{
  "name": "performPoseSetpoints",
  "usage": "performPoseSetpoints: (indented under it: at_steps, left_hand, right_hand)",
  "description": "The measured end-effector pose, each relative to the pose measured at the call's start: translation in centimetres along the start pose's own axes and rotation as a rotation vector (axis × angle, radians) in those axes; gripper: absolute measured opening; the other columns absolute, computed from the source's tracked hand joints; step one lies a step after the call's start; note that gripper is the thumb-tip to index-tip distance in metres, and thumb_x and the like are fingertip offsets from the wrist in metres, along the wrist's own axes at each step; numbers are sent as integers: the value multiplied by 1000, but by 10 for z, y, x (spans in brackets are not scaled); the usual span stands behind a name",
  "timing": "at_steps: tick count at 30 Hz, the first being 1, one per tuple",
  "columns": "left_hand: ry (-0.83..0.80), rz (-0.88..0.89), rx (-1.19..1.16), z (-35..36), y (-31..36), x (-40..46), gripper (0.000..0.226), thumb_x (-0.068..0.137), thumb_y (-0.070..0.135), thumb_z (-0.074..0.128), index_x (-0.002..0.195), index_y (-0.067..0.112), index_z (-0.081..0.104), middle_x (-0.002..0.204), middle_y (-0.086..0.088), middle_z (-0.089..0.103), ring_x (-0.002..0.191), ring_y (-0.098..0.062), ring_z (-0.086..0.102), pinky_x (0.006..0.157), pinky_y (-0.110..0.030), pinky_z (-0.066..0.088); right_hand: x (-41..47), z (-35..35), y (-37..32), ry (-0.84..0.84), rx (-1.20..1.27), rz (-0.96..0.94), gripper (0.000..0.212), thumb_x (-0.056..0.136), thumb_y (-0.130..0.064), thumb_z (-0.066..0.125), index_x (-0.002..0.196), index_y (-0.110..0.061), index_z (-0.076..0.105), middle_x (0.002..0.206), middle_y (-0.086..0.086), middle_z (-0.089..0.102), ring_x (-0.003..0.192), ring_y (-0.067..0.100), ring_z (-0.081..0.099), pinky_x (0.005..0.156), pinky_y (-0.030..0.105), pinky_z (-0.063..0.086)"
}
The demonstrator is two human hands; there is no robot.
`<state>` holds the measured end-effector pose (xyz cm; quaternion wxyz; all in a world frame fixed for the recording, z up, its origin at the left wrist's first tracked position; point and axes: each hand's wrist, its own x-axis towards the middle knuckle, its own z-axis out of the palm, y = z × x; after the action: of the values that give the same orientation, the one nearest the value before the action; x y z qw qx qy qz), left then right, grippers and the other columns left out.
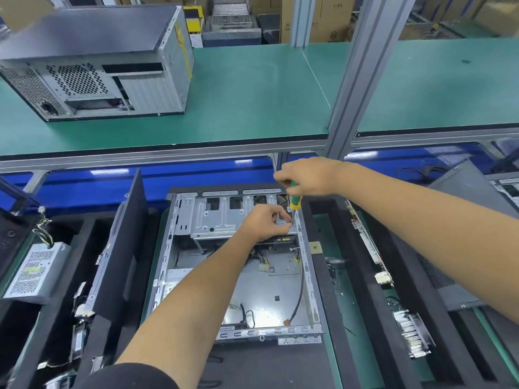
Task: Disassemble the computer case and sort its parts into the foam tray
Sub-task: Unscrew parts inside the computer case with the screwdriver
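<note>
Left hand: left hand [265, 221] is reaching over the open computer case [238, 265], fingers [283, 226] pinching at the screw spot on the drive cage [222, 220].
Right hand: right hand [306, 178] is gripping the screwdriver [295, 202] from 12 o'clock.
Axis: shaft is pointing down toward 6 o'clock, tip just beside the left fingertips.
Nearer hand: left.
Screw: too small to tell.

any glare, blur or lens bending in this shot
Head view: wide-angle bending bows the shelf edge and aluminium post; glare streaks the blue panel and whitens the open case floor; the upper-left corner is smeared; the hands and screwdriver stay fairly sharp.
</note>
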<state>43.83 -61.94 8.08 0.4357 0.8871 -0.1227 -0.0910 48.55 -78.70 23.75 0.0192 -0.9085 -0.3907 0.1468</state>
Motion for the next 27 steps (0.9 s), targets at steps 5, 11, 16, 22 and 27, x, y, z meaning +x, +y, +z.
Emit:
performPoseSetpoints:
  at_steps: [5, 11, 16, 22, 27]
  left_hand:
    - [-7, 17, 11, 0, -1, 0, 6, 80, 26, 80, 85, 25, 78, 55, 7, 34, 53, -11, 28, 56, -28, 26]
    - [-17, 23, 96, 2, 3, 2, 6, 84, 31, 80, 88, 27, 78, 56, 10, 41, 53, -10, 37, 57, -28, 35]
    - [-74, 26, 217, 0, 8, 5, 7, 89, 34, 74, 95, 30, 73, 83, 11, 68, 86, -16, 62, 61, -16, 41]
    - [-243, 85, 573, 1, 20, 10, 21, 101, 32, 52, 115, 17, 53, 93, -1, 70, 85, -28, 65, 72, -38, 49]
    - [-284, 87, 711, 3, 27, 12, 25, 105, 26, 40, 117, 4, 42, 84, -12, 65, 70, -35, 58, 64, -43, 45]
  right_hand:
    - [2, 6, -11, 46, 155, 25, 25, 72, 0, 58, 85, -20, 53, 93, -3, 53, 81, 16, 50, 59, 33, 33]
    - [0, 2, -9, 108, 144, 65, 25, 70, -5, 56, 79, -27, 49, 88, -9, 54, 74, 6, 50, 59, 33, 36]
    - [-2, -7, -4, 134, 146, 89, 22, 68, -7, 56, 76, -26, 49, 90, -9, 58, 77, 9, 54, 60, 32, 36]
    - [-3, -3, -1, 132, 139, 90, 20, 68, -10, 57, 75, -26, 49, 83, -9, 56, 76, 10, 52, 61, 33, 36]
    - [-3, -2, 1, 136, 156, 91, 19, 68, -12, 57, 74, -27, 48, 81, -8, 57, 74, 11, 52, 60, 35, 39]
